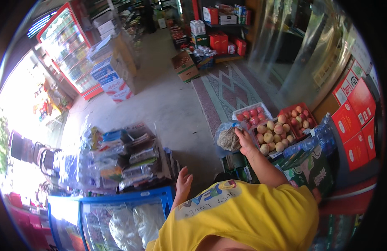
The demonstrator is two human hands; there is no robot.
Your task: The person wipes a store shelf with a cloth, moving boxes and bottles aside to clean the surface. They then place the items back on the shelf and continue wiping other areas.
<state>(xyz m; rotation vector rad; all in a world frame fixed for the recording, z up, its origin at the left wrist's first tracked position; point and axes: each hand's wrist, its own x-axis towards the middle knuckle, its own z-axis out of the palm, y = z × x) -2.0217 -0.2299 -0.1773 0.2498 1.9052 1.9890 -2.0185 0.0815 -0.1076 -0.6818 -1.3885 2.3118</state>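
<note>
My right hand (246, 143) is closed on the gathered top of a clear plastic bag (229, 139) packed with something beige and grainy; I cannot make out what. The bag hangs just left of an open box of pale peaches (275, 136). Behind it is a white tray of red fruit (254, 114), and a red crate of reddish fruit (301, 118) stands beyond the peaches. Low in front of me, my left hand (184, 180) holds nothing, its fingers loosely apart. It is nearest to the crowded display of packets (137, 157) on my left.
A blue-framed glass case (114, 198) stands at the lower left. Water bottles (317, 140) and red boxes (354, 125) crowd the right. An open cardboard box (186, 67) sits on the floor ahead, near stocked shelves (227, 27). Stacked cartons (111, 77) stand before a red-framed drinks fridge (70, 50).
</note>
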